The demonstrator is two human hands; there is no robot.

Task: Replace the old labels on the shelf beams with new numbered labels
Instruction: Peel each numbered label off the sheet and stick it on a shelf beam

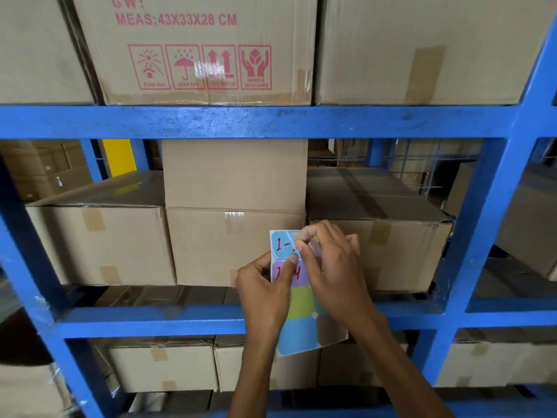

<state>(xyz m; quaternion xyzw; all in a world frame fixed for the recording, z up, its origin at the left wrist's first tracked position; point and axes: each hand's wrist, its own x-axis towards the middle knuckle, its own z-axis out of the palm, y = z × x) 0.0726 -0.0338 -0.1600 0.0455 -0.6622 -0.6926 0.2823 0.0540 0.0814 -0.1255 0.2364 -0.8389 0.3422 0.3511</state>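
- At the far left we see a carton (99, 242) on the middle shelf, its front taped in two spots, and beside it a taller stack of two cartons (235, 212).
- Our left hand (265, 294) is closed on the left edge of the label sheet (298, 327), thumb pressed flat on the purple label (297, 274) that carries red handwriting, partly covered.
- The label sheet stands upright in front of the cartons, above and across the lower beam (150, 318); from the top down it shows a blue label, the purple one, a green one and another blue one.
- The top blue label (281, 244) reads "1-" in red; the rest is hidden by fingers.
- Our right hand (331, 273) comes over the sheet from the right, thumb and forefinger pinched together on the right corner of that top blue label.
- We cannot tell whether the corner is already lifted from the backing.
- The upper beam (271, 120) runs across above the hands, blue paint scuffed, with a printed carton (196, 49) resting on it.
- At the right a blue upright (488, 206) slants down past another carton (401, 236).
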